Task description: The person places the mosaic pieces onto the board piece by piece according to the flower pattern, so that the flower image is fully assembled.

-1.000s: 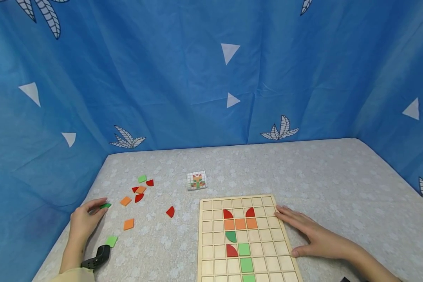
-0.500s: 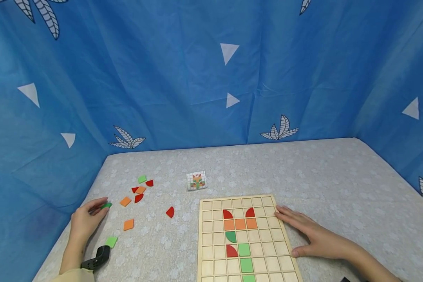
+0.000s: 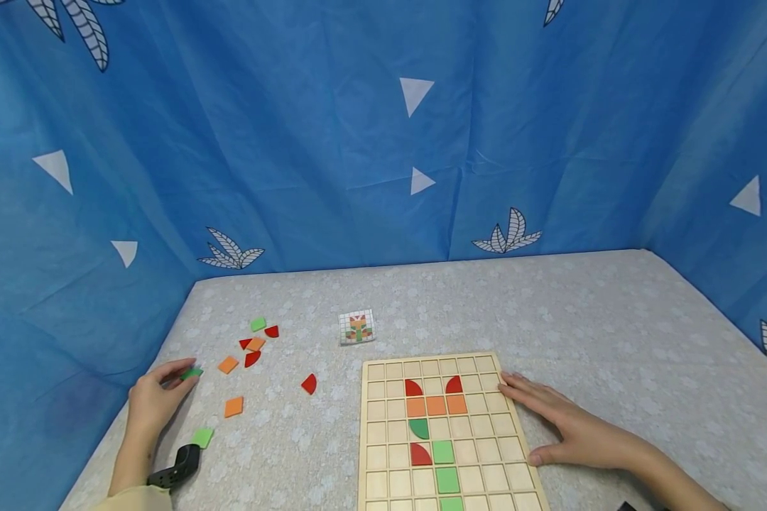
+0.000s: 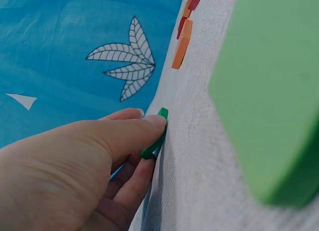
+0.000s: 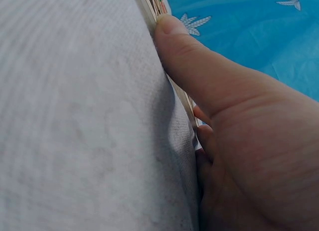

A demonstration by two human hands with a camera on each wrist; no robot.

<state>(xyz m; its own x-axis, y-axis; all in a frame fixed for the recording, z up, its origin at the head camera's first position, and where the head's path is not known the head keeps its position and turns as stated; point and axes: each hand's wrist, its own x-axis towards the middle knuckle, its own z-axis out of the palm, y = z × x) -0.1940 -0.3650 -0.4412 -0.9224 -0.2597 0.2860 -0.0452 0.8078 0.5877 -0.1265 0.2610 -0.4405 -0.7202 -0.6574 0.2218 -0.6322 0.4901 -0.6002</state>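
Note:
At the table's left side my left hand pinches a dark green quarter-circle tile between thumb and fingers. The tile is tilted, close to the cloth, and partly covered by the fingers. My right hand rests along the right edge of a wooden grid board, its fingers fairly straight and touching the rim. Set into the board's cells are red quarter circles, a row of orange squares, a dark green quarter circle and a column of light green squares.
Loose tiles lie between left hand and board: orange squares, red quarter circles and light green squares, one by the wrist. Behind the board lies a small pattern card. A blue curtain hangs around the table's back and sides.
The dark green tile shifts and tilts slightly in my left fingers. My right hand and the board stay where they were.

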